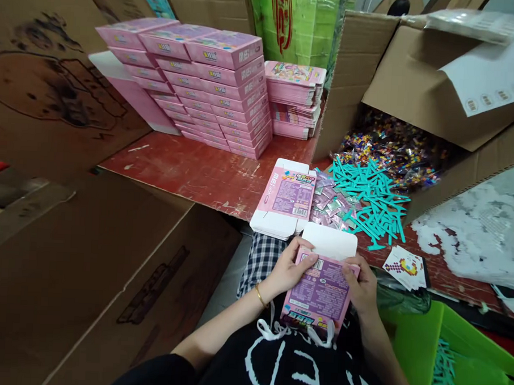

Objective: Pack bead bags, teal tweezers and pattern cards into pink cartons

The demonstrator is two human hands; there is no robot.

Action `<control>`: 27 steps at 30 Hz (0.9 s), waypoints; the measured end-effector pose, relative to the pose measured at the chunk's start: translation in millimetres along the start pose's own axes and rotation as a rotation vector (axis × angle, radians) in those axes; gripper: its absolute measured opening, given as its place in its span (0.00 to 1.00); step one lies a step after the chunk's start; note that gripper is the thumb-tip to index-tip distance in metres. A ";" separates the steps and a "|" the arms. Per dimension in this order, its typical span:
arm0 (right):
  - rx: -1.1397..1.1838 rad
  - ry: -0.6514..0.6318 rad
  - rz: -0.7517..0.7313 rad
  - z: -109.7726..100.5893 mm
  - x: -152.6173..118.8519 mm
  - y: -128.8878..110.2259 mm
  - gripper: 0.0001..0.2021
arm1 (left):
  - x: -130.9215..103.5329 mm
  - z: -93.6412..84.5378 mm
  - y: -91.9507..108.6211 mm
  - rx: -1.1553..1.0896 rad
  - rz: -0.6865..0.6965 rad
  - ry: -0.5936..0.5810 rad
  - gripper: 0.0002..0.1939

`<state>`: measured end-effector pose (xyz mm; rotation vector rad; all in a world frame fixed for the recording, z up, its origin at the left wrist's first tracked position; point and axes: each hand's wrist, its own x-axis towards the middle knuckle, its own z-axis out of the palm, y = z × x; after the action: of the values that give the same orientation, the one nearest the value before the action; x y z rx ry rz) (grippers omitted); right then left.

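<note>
Closed pink boxes (pixel 218 94) stand stacked on the table (pixel 173 169), apparently done; flat cartons (pixel 288 197) near its edge look unfolded. The left hand (pixel 288 269) and right hand (pixel 362 285) clamp their fingers on an unclosed carton (pixel 316 291) over the lap; loose sachets (pixel 331 204) and teal sticks (pixel 378 203) remain unpacked.

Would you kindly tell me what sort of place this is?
Probably a packing workshop, judging by the stacked pink boxes, the heap of turquoise sticks and the open carton of small colourful pieces.
</note>
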<state>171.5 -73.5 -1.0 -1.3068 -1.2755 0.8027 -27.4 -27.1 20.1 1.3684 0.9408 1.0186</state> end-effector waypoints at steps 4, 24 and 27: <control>0.067 0.225 -0.177 10.7 9.0 -9.9 0.12 | 8.7 8.9 -1.5 -0.003 0.195 0.141 0.12; 0.215 -0.340 0.096 -26.2 33.4 -20.9 0.07 | 16.6 22.9 -0.8 0.072 0.129 0.146 0.24; 0.237 -0.239 0.034 -25.0 32.1 -16.8 0.07 | 9.2 25.1 -0.5 0.003 0.040 0.110 0.38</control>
<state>197.9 -51.3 26.4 -1.0682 -1.3005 1.1253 -0.7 -26.0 20.3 1.3495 1.0002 1.1328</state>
